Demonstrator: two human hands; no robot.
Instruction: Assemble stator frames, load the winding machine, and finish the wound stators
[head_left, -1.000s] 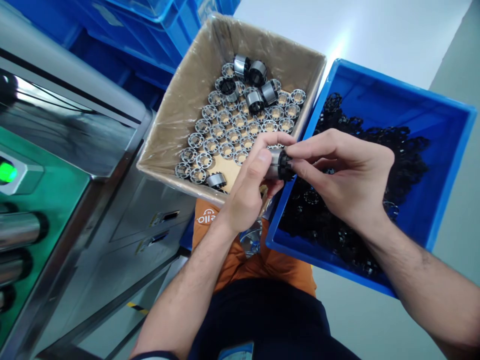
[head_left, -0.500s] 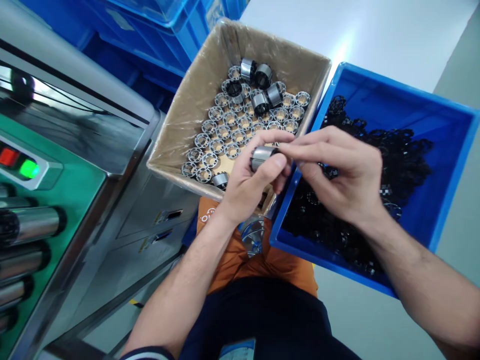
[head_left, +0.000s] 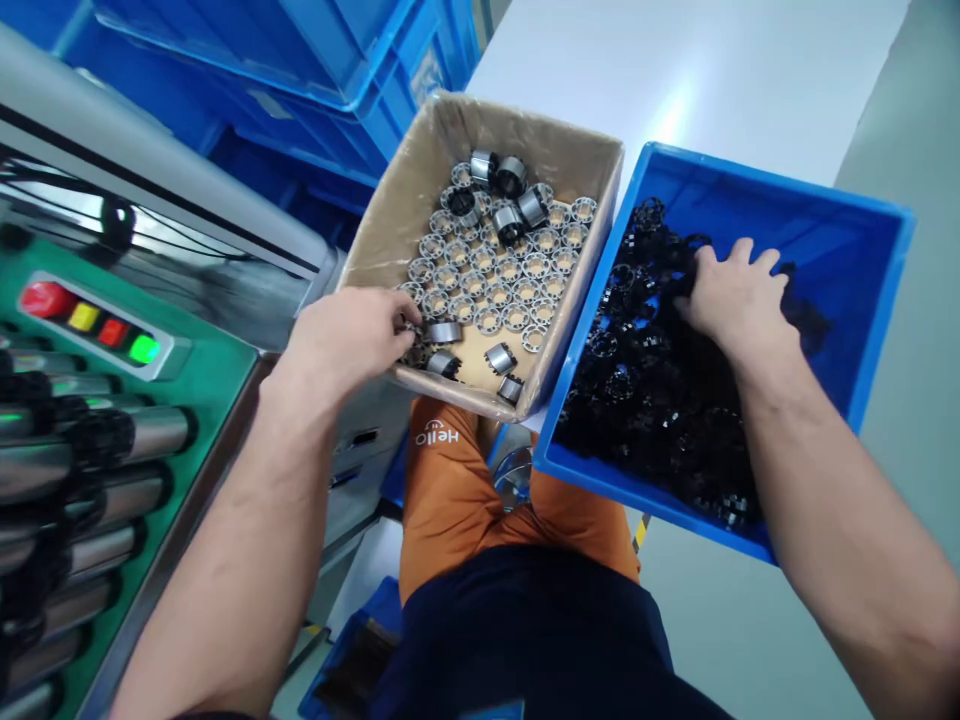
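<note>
A plastic-lined cardboard box [head_left: 390,230] holds several silver metal sleeves [head_left: 495,285] standing in rows, with a few assembled ones lying on top. My left hand [head_left: 345,338] reaches over the box's near left corner. Its fingers are curled down among the sleeves there, beside a sleeve lying on its side [head_left: 444,331]; whatever they hold is hidden. To the right, a blue bin [head_left: 874,300] is full of black plastic rings [head_left: 645,390]. My right hand [head_left: 739,295] lies on that pile, fingers spread and dug into the rings.
A green control panel [head_left: 172,390] with red, yellow and green buttons [head_left: 90,322] sits at left above a row of steel rollers [head_left: 90,450]. Blue crates [head_left: 300,70] are stacked behind the box. A metal disc [head_left: 514,478] rests on my orange-clad lap.
Both hands held one sleeve together in front of the box. They have parted: the left went down into the box's near corner, the right went into the blue bin.
</note>
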